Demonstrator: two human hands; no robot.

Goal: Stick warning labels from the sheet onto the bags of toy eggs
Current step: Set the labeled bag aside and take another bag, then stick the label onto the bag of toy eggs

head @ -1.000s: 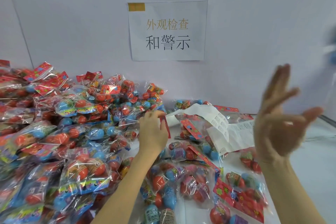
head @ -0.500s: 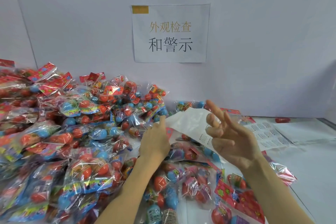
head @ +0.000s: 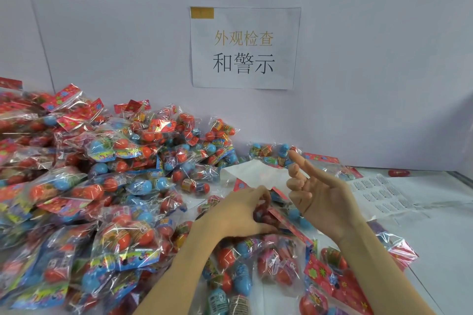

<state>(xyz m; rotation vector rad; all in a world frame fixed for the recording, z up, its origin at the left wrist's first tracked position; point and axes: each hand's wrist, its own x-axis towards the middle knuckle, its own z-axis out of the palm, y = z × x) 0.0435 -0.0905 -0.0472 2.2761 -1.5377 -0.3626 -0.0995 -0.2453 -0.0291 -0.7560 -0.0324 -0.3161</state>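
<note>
Moved: the right hand had dropped from shoulder height to just beside the left hand.
Bag: the bag of toy eggs lay on the surface, under both hands.
Handling: probably light and crinkly-slick; the stiff red header looked the surest hold.
Left fingers: curled, pinching that bag.
Right fingers: loosely spread, holding nothing I could see.
Sheet: the label sheet lay at the right.

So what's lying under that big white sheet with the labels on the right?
The label sheet rests mostly on the pale table. Its near left edge overlaps a bag of toy eggs. Anything under its middle is covered and can't be seen.
</note>
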